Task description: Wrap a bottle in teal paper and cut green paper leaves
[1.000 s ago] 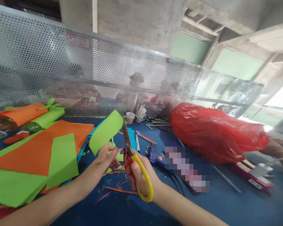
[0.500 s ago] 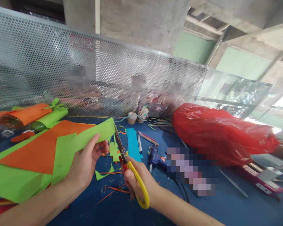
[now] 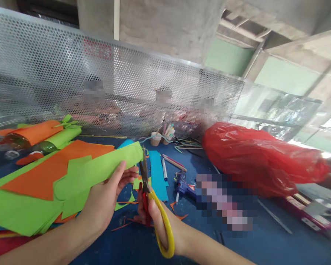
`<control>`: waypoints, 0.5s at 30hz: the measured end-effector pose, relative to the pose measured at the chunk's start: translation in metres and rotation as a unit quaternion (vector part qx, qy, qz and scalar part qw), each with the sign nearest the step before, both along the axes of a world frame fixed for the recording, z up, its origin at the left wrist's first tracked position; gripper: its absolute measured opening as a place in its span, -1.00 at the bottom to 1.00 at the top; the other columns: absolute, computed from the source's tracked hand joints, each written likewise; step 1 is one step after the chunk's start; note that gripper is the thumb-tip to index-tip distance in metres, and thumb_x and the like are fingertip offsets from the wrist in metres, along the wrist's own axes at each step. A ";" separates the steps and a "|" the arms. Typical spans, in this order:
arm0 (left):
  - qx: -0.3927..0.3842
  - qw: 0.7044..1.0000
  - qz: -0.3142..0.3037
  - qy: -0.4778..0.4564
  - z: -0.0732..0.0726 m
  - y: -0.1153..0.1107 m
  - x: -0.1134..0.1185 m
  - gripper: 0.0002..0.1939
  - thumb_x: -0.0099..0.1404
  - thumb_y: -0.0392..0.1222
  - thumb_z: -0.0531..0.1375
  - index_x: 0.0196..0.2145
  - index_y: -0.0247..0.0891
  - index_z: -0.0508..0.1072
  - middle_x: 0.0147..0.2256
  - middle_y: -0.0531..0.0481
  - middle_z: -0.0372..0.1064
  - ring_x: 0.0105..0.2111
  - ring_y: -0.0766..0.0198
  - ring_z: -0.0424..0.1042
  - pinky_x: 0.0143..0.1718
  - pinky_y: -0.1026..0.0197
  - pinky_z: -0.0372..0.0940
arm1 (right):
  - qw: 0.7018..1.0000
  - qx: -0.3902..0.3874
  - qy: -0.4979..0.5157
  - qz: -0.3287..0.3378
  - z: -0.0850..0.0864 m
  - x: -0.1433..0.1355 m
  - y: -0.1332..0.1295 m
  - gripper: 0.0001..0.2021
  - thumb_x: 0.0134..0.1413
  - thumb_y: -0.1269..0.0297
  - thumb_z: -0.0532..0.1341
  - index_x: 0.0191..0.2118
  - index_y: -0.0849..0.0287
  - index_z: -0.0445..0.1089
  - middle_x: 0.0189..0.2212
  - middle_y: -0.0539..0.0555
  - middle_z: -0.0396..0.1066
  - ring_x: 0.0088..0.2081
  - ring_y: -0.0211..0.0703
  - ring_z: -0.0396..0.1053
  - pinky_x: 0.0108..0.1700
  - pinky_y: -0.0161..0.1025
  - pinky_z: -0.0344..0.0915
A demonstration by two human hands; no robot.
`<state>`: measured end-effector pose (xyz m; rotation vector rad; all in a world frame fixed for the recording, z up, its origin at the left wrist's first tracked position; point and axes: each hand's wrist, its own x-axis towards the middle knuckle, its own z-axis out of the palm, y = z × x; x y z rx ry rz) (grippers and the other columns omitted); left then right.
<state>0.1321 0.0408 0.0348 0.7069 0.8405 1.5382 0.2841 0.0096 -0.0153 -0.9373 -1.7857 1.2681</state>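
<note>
My left hand (image 3: 105, 197) holds a long piece of green paper (image 3: 99, 166) between thumb and fingers, over a stack of green and orange sheets. My right hand (image 3: 161, 217) is closed round the handles of yellow and red scissors (image 3: 165, 230). The scissor blades, slightly parted, meet the right end of the green paper. Curved lines are faintly visible on that paper. An orange sheet (image 3: 41, 173) lies on the green sheets at the left. Beyond the scissors are blue paper strips (image 3: 157, 173) and green and orange scraps.
Orange and green wrapped bottles (image 3: 41, 132) lie at the left. Cups of markers (image 3: 168, 134) stand at the back near a perforated metal screen (image 3: 57, 73). A blue glue gun (image 3: 183, 186) lies right of centre, with a red plastic bag (image 3: 253, 158) beyond. A person's hand shows at the right edge.
My left hand and the green paper have moved right. The scissors' handles are spread wider, and the blades now point more upright at the paper's end.
</note>
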 end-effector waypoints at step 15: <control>-0.026 0.999 -0.022 0.007 0.002 -0.011 0.007 -0.70 -0.07 0.03 0.42 -0.48 -0.25 0.58 -0.41 -0.02 0.59 -0.34 0.17 0.53 -0.25 0.20 0.41 | 0.997 0.072 -0.008 -0.017 -0.001 0.002 0.003 -0.48 0.23 -0.26 -0.20 -0.22 0.12 0.12 -0.44 -0.02 0.13 -0.46 -0.22 0.08 -0.40 -0.23 0.19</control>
